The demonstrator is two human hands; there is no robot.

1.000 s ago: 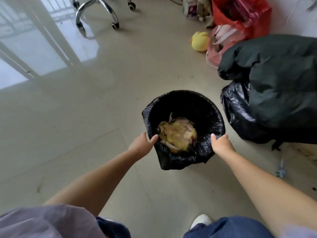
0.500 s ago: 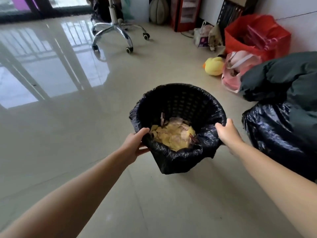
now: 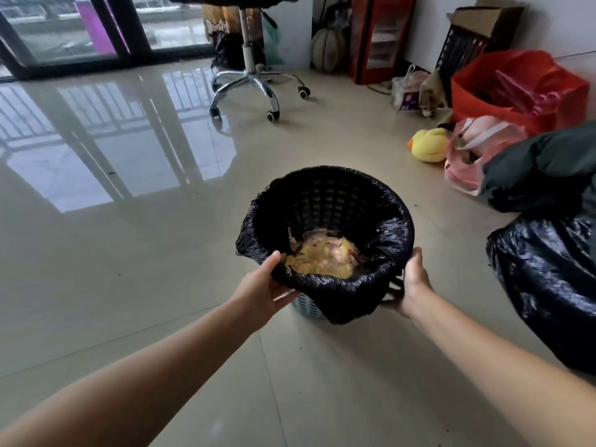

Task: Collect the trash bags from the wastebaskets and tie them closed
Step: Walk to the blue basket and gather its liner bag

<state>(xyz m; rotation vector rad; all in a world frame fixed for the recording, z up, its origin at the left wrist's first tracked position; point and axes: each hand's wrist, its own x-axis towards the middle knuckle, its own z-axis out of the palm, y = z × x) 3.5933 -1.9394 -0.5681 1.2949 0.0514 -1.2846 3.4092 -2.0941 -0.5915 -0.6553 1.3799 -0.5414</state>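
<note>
1. Your left hand (image 3: 261, 293) pinches the near edge of the black bag (image 3: 325, 279), thumb on top and fingers under the fold.
2. Your right hand (image 3: 411, 285) is on the right side of the bag, low on the fold. I cannot tell if it is closed on the plastic or only pressed on it.
3. The bag sits in the bin (image 3: 306, 306) on the floor (image 3: 129, 269), right in front of you. Its top is folded over the bin's rim.
4. Peel the fold up off the rim all the way round. The far side looks like it is still tucked on.
5. Then pull both sides up together, slow and straight, so the bin does not tip.
6. Hold the thin plastic gently. It may rip if you tug hard.
7. Inside the bag is a low pile of yellow scraps (image 3: 322, 261) with some pale bits. There is lots of room left for a knot.
8. A bigger black bag (image 3: 545, 285) sits to your right, looking full.
</note>
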